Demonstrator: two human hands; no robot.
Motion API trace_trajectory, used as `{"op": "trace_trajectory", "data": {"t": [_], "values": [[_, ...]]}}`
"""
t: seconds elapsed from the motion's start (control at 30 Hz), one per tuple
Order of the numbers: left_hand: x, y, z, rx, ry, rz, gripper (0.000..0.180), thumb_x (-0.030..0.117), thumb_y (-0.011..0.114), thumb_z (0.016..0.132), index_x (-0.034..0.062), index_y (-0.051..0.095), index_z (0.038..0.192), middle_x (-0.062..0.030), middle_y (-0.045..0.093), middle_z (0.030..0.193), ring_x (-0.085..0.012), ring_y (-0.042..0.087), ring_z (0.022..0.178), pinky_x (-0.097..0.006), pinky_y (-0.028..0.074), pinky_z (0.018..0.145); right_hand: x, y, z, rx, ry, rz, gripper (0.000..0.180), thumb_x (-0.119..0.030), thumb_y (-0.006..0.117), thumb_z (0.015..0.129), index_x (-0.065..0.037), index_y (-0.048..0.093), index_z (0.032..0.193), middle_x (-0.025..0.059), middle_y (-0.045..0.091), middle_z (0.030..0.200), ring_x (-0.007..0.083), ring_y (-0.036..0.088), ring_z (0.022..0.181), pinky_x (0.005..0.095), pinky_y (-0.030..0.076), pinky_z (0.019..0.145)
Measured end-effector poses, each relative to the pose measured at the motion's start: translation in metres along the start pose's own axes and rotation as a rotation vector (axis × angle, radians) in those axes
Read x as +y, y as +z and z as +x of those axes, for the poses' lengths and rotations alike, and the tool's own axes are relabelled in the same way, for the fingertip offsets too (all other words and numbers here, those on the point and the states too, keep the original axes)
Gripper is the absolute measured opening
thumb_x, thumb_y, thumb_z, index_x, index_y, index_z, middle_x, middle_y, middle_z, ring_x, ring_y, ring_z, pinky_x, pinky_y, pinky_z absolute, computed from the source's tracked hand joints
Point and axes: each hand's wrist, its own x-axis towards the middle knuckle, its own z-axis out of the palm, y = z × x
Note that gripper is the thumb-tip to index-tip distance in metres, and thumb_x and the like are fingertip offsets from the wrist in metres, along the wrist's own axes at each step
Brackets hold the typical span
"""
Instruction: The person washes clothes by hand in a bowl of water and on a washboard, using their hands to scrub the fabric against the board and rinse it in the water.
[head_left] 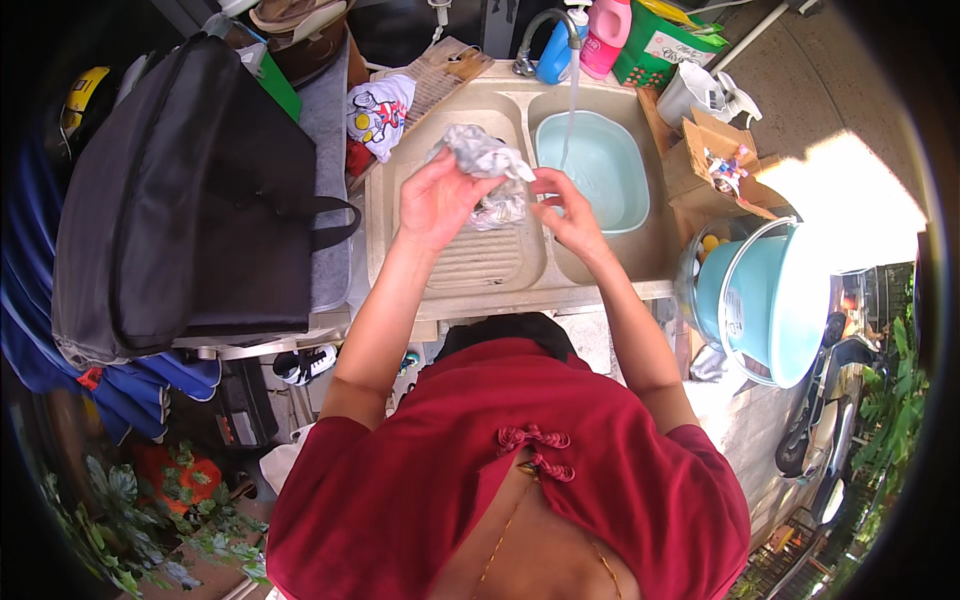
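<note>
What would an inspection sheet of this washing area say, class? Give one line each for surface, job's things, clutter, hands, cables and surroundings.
Surface: beige double sink with a ribbed washboard on its left side.
Job's things: crumpled grey cloth; light blue basin under the running tap.
Clutter: printed white garment, pink bottle, blue bottle, cardboard box, black bag.
Hands: left hand grips the cloth; right hand pinches its edge.
Cables: nothing seen.
Surroundings: turquoise bucket, plants, sunlit pavement.
</note>
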Motion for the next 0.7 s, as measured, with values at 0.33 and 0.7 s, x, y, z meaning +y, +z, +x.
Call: {"op": "trace_trajectory", "data": {"t": [0.33, 0.7], "values": [[-0.015, 0.001, 0.024, 0.334, 0.066, 0.365, 0.026, 0.002, 0.053, 0.084, -0.0033, 0.048, 0.11, -0.0126, 0.056, 0.103, -0.0205, 0.057, 0.095, -0.033, 0.048, 0.086, -0.029, -0.029, 0.014, 0.236, -0.105, 0.207, 0.014, -0.009, 0.054, 0.085, 0.001, 0.059, 0.092, -0.0013, 0.059, 0.077, 0.0066, 0.053, 0.072, 0.0211, 0.043, 0.066], [-0.044, -0.014, 0.013, 0.109, -0.142, 0.877, 0.053, 0.008, 0.06, 0.08, 0.002, 0.037, 0.128, -0.0096, 0.046, 0.124, -0.0153, 0.048, 0.107, -0.029, 0.037, 0.092, -0.126, -0.037, 0.026, 0.041, -0.01, 0.768, 0.024, -0.011, 0.039, 0.088, 0.003, 0.048, 0.106, 0.0146, 0.059, 0.099, 0.0182, 0.058, 0.091, 0.0302, 0.044, 0.084]]}}
